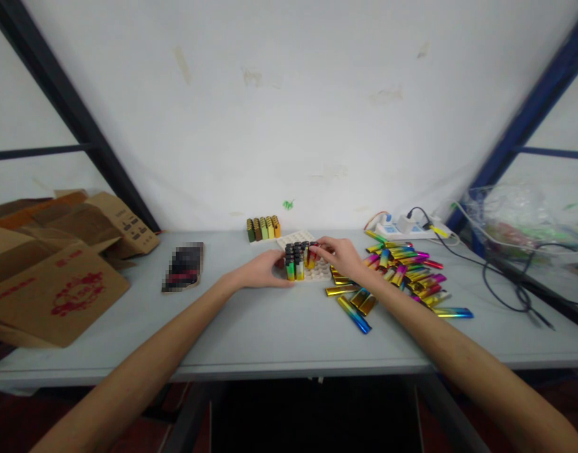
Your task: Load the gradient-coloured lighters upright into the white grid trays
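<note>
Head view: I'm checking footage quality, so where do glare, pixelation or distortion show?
Head view: loose shiny pieces glint; head view: pixelation masks the dark object at left; head view: dark left post and blue right post lean outward, likely wide-angle distortion.

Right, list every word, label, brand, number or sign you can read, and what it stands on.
None can be read.
Cardboard box: a line of red print and a red emblem, too blurred to read.
Cardboard panel behind: dark signs, too small to make out.
Shiny pieces, heaped and upright: no legible lettering.
Power strip: no legible lettering.
Dark pixelated object: nothing legible.
</note>
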Action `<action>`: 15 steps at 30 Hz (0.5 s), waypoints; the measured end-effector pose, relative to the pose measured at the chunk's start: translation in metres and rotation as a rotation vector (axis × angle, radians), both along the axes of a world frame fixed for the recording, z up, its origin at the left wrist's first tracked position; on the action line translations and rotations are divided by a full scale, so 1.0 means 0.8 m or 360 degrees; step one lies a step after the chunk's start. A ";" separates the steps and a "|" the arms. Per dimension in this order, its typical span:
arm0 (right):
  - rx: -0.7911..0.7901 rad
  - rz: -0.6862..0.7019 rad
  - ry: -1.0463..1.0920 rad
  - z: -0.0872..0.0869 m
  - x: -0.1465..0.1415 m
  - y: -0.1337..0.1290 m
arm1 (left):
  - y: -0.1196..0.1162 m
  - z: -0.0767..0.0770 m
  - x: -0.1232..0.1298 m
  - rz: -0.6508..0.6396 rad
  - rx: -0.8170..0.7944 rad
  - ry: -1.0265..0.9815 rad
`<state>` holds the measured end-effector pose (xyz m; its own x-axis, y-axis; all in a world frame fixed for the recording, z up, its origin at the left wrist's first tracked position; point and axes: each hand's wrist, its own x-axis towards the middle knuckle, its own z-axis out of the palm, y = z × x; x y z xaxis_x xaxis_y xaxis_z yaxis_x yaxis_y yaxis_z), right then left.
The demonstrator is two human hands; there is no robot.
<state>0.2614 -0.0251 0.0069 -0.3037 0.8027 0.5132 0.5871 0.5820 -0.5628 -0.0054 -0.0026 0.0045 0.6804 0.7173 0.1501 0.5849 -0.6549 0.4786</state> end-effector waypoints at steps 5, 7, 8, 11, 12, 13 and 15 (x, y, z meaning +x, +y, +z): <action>0.0064 -0.0023 -0.0137 -0.001 -0.001 -0.001 | 0.002 -0.001 0.000 -0.0029 -0.0008 -0.0009; 0.0067 -0.0015 -0.0174 -0.001 -0.002 -0.002 | 0.002 -0.002 0.000 -0.0044 -0.0011 -0.0036; 0.0076 -0.0006 -0.0206 -0.001 -0.002 -0.002 | 0.002 -0.002 0.000 -0.0049 -0.0012 -0.0044; 0.0119 0.0051 -0.0368 0.004 0.001 -0.003 | 0.002 -0.002 0.000 -0.0035 -0.0013 -0.0036; 0.0124 0.0086 -0.0432 0.006 0.003 -0.003 | 0.001 -0.002 -0.001 -0.0028 -0.0016 -0.0036; 0.0123 0.0120 -0.0486 0.008 0.004 -0.003 | 0.001 -0.001 -0.001 -0.0030 -0.0024 -0.0041; 0.0101 0.0178 -0.0544 0.012 0.005 -0.004 | 0.000 0.000 -0.001 -0.0049 -0.0041 -0.0063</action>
<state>0.2654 -0.0279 0.0161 -0.5505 0.7245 0.4147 0.6658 0.6807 -0.3054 -0.0059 -0.0026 0.0043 0.6961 0.7002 0.1588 0.5451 -0.6593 0.5179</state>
